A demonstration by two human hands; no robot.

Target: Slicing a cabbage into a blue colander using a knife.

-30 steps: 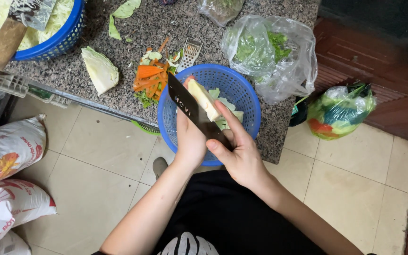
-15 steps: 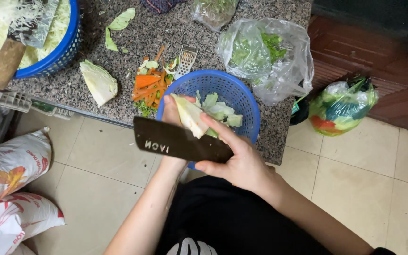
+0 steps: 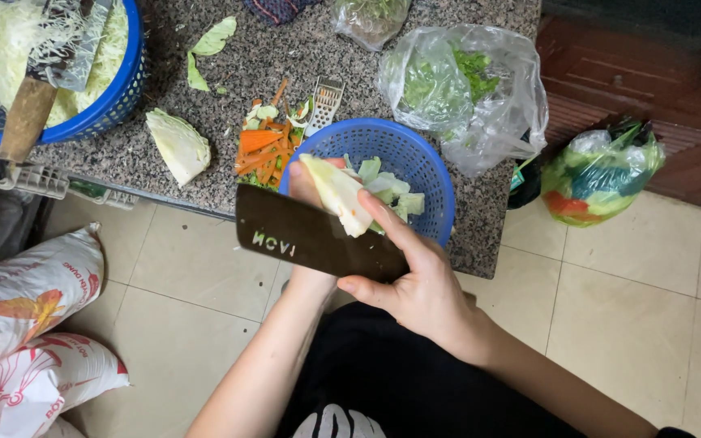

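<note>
One cabbage wedge [image 3: 339,193] in left hand [image 3: 306,185], one dark cleaver [image 3: 314,239] gripped in right hand [image 3: 423,288].

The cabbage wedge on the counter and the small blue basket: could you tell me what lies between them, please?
In the head view, a pile of carrot peelings lies between the cabbage wedge and the small blue basket, with a metal grater at its far edge.

Bare counter [image 3: 285,57] lies open (centre); basket [image 3: 423,162], peelings [image 3: 265,150], bag [image 3: 464,89] crowd the edge.

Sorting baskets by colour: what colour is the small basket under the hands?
Blue, a perforated plastic basket, clearest in the head view.
</note>
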